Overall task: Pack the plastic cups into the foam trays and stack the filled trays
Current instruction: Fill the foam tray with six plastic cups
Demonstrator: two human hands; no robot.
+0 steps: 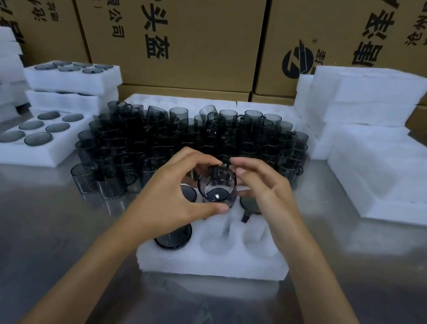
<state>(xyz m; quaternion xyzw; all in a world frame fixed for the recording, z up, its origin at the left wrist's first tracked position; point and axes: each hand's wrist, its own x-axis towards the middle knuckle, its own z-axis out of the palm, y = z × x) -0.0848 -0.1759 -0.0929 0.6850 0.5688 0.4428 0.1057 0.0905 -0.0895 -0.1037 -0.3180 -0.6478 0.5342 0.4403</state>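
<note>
A person holds a smoky grey plastic cup [217, 186] between both hands above the far middle of a white foam tray [211, 264] that lies on a shiny metal table [37, 248]. The left hand [173, 197] curls around the cup's left side, with the thumb under its near edge and the fingers arched over its far rim. The right hand [265, 189] pinches the cup's far right rim with its fingertips, while its thumb reaches toward the cup's right side. The cup is tilted so that its open mouth faces the camera and its base shows through the clear wall. In the tray, one cup [174, 237] sits in the near left pocket, another [189, 193] shows in the far left pocket just beside the left hand, and a third [250, 204] sits in the far right pocket, partly hidden by the right hand. The near middle pocket [215, 238] and the near right pocket [256, 240] hold nothing. Just beyond the hands stands a dense crowd of loose cups [196, 138], most upright, resting on the table and on foam behind. To the left lies a filled tray [27, 140] with six cups seated in it, and farther back a stack of filled trays [72, 84]. To the right are piles of empty foam trays [370, 126]. Brown cardboard boxes [169, 23] printed with black characters form a wall along the far side.
</note>
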